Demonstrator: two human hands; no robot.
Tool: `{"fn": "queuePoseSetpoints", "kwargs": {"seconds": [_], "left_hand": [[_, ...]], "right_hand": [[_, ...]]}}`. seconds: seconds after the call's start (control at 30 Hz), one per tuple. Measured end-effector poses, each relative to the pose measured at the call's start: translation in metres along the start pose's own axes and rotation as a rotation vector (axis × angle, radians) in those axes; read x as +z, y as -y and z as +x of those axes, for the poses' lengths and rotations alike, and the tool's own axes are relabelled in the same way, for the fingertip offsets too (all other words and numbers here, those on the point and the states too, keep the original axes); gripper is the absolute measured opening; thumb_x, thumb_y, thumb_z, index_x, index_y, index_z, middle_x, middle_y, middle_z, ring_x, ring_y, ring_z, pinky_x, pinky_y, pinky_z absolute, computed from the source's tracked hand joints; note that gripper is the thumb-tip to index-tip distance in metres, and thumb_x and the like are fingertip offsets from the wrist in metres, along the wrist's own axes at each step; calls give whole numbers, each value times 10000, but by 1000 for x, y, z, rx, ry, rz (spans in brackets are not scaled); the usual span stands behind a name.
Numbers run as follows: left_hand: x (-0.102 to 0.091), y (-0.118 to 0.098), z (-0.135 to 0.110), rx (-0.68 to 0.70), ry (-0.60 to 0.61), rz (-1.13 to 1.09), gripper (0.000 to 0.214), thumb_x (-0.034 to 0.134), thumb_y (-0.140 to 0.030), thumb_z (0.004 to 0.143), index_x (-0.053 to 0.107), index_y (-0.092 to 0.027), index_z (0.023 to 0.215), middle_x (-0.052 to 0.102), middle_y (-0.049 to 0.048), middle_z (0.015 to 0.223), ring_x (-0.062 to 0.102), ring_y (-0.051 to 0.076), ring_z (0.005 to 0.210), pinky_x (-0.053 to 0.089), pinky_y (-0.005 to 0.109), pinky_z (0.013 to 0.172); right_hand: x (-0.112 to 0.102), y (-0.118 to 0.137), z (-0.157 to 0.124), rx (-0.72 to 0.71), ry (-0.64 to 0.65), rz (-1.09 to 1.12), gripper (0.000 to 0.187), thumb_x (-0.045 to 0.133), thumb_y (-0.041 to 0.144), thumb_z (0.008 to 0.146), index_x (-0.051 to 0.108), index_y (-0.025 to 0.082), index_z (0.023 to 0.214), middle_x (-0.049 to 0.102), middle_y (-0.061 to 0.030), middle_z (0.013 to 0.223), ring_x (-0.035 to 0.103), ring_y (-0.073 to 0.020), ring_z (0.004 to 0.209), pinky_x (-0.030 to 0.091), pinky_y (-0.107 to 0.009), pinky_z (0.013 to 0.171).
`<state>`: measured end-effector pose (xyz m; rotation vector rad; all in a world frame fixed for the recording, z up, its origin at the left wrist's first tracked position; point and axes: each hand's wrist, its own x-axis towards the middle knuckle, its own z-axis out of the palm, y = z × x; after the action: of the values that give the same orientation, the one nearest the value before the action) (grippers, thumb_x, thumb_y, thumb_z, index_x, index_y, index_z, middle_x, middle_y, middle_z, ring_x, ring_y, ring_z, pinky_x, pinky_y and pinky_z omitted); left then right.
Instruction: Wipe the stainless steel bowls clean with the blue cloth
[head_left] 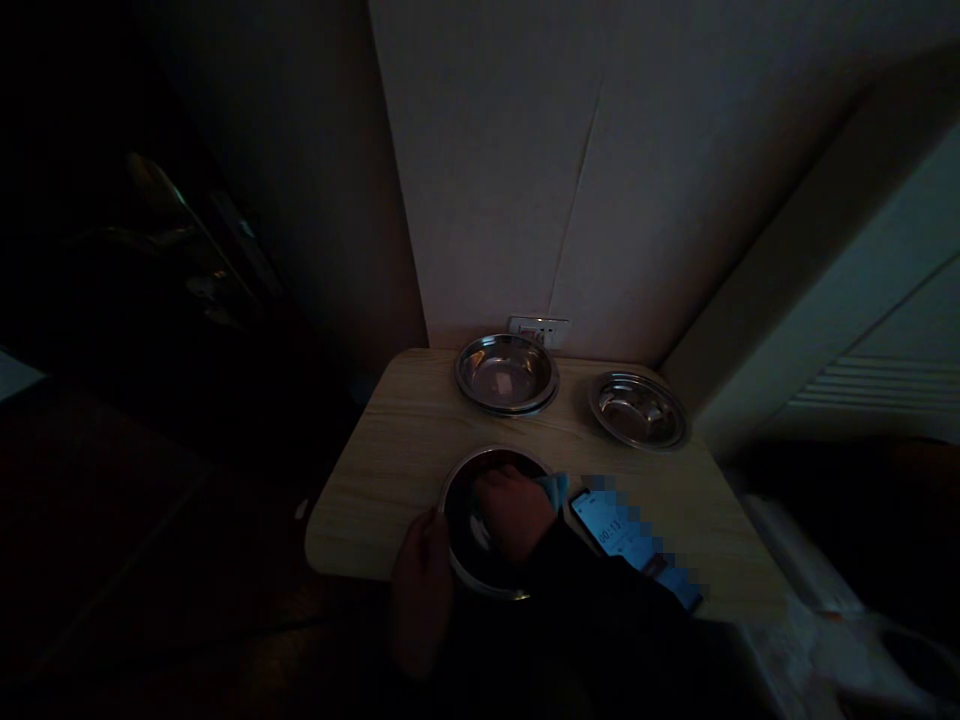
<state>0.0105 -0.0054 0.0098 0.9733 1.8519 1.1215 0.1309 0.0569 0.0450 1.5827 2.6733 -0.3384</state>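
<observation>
A steel bowl [469, 485] sits at the near edge of a small wooden table [382, 470]. My left hand [420, 590] grips the bowl's near-left rim. Inside the bowl, my right hand [514, 515] is closed over a light blue cloth [555, 488], which sticks out past my fingers at the right. The dim light hides the finger details.
Two more steel bowls stand at the back: one [507, 373] in the middle by a wall socket [538, 329], one [638, 409] at the right. A lit phone [622, 530] lies right of the near bowl. White walls are behind; darkness is at the left.
</observation>
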Motion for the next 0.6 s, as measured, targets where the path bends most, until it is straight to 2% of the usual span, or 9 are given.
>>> {"fn": "queuePoseSetpoints", "kwargs": {"seconds": [0.07, 0.1, 0.2, 0.3, 0.43, 0.53, 0.6], "left_hand": [[-5, -4, 10, 45, 40, 11, 400, 386, -471, 839, 627, -171, 944, 686, 104, 995, 625, 235, 929, 467, 359, 833], [-7, -7, 15, 66, 19, 7, 405, 384, -481, 835, 625, -173, 942, 684, 103, 998, 627, 232, 913, 470, 361, 816], [-5, -13, 27, 136, 89, 9, 371, 405, -455, 832, 636, -171, 889, 694, 89, 935, 634, 216, 837, 476, 344, 771], [3, -14, 27, 152, 75, 14, 338, 405, -412, 827, 633, -162, 839, 694, 95, 880, 627, 220, 797, 473, 347, 753], [8, -10, 18, 139, 34, 10, 361, 380, -409, 834, 632, -158, 893, 692, 99, 892, 625, 223, 824, 475, 343, 762], [7, -10, 13, 132, 57, -9, 362, 393, -392, 835, 643, -163, 963, 697, 94, 972, 632, 216, 898, 476, 326, 805], [6, -9, 11, 132, 67, -19, 362, 400, -373, 837, 648, -162, 996, 693, 95, 1026, 626, 214, 954, 465, 325, 855]], "right_hand": [[-2, -4, -2, -74, 27, 11, 251, 440, 91, 847, 635, 183, 974, 652, -69, 1015, 536, -199, 997, 444, -309, 795], [-3, -6, -2, -102, 41, 15, 251, 449, 88, 839, 641, 187, 966, 655, -62, 1010, 538, -196, 992, 441, -307, 798], [-6, -7, -3, -172, 83, 25, 247, 470, 91, 825, 656, 189, 954, 664, -59, 996, 543, -193, 977, 434, -304, 802], [-7, -4, -10, -238, 131, 40, 229, 491, 115, 821, 671, 189, 942, 675, -53, 977, 556, -191, 959, 440, -286, 779], [-8, -1, -26, -299, 197, 64, 235, 534, 129, 799, 688, 231, 944, 690, -27, 925, 583, -181, 914, 446, -251, 704], [-7, 2, -30, -267, 209, 78, 210, 564, 133, 771, 696, 243, 892, 690, -24, 880, 596, -180, 887, 448, -240, 662], [-5, 5, -26, -182, 164, 80, 198, 528, 126, 794, 686, 212, 877, 681, -48, 890, 593, -192, 897, 456, -251, 658]]}}
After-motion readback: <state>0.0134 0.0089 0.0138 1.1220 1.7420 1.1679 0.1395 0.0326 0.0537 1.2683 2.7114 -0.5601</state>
